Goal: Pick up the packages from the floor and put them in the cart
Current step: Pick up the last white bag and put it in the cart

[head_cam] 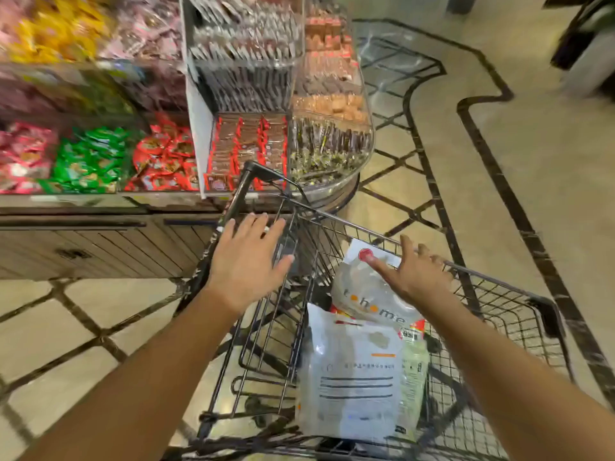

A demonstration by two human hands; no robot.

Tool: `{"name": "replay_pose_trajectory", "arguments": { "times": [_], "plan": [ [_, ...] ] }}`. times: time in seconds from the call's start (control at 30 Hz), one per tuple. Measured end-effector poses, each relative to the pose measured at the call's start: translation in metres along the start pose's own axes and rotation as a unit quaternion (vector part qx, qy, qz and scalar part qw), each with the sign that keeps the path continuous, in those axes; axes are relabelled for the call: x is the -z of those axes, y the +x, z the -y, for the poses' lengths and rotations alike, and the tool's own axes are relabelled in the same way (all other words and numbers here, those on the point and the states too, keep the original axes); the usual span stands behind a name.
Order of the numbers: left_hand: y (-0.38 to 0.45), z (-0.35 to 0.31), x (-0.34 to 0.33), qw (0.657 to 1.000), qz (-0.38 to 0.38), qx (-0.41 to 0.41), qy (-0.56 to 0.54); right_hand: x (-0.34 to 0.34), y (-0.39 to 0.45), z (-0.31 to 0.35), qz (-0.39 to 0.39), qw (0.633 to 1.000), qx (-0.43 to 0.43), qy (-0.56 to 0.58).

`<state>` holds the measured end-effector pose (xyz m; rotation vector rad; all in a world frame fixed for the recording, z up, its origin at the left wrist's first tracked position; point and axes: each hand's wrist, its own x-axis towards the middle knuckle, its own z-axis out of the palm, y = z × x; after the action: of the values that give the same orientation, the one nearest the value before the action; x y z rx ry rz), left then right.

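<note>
Head view: both hands released over the cart (499, 314), left hand (248, 261) at 10 o'clock, right hand (416, 272) touching the packages (352, 377) inside it. Looks like the drop-off step; next, find any left on the floor (549, 154).

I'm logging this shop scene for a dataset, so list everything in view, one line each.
cart: one, dark wire, centre, on the floor.
white packages: two seen, white with print, inside the cart.
green-labelled package: one, beside the white ones.
snack display: one, clear bins of mixed packets, upper left.
wooden cabinet: one, brown, beneath the display.
floor: beige tiles, dark lines.
left hand: open, over the cart's handle end.
right hand: open, over the upper white package.
</note>
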<state>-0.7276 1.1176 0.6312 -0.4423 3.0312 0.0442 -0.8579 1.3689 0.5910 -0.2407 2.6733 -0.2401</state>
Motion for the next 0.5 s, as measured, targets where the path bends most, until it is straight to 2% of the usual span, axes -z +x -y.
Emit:
{"name": "replay_pose_trajectory", "arguments": {
  "times": [0.23, 0.4, 0.5],
  "plan": [
    [-0.106, 0.127, 0.073, 0.990, -0.089, 0.091, 0.061, 0.037, -0.085, 0.136, -0.102, 0.980, 0.141, -0.099],
    [-0.207, 0.234, 0.112, 0.977, -0.113, 0.172, 0.058, 0.031, -0.168, 0.263, -0.153, 0.939, 0.270, -0.150],
    [-0.273, 0.296, 0.130, 0.961, -0.156, 0.223, 0.056, 0.019, -0.221, 0.344, -0.172, 0.908, 0.341, -0.170]
  ]
}}
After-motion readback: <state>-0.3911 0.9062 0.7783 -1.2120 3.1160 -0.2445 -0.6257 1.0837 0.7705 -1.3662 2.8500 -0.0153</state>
